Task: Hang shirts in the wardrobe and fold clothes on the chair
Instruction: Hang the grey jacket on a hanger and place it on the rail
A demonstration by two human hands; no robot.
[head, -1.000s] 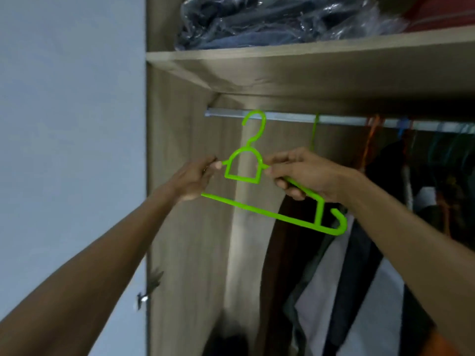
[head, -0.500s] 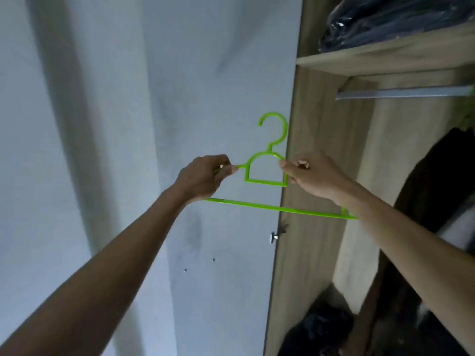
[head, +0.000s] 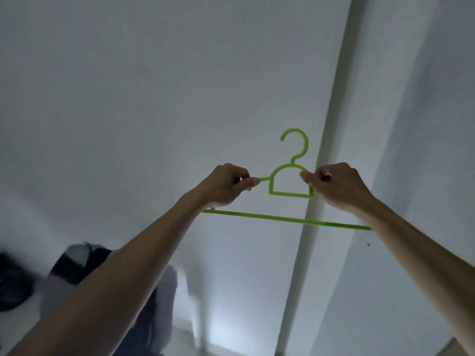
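Note:
A bright green plastic hanger [head: 290, 194] with nothing on it is held upright in front of me, hook at the top. My left hand [head: 225, 185] pinches its left shoulder bar. My right hand [head: 334, 185] grips the right shoulder bar beside the inner loop. A blurred heap of dark and pale clothes [head: 77, 268] lies at the lower left, partly hidden behind my left forearm. The wardrobe is out of view.
A plain white wall [head: 154, 86] fills most of the view. A pale vertical wall edge [head: 321, 176] runs behind the hanger. A bit of brown wood [head: 455, 348] shows at the bottom right corner.
The view has swung left, away from the wardrobe, which has left the frame. Both hands keep their hold on the hanger, taken off the rail. A heap of clothes has come into view.

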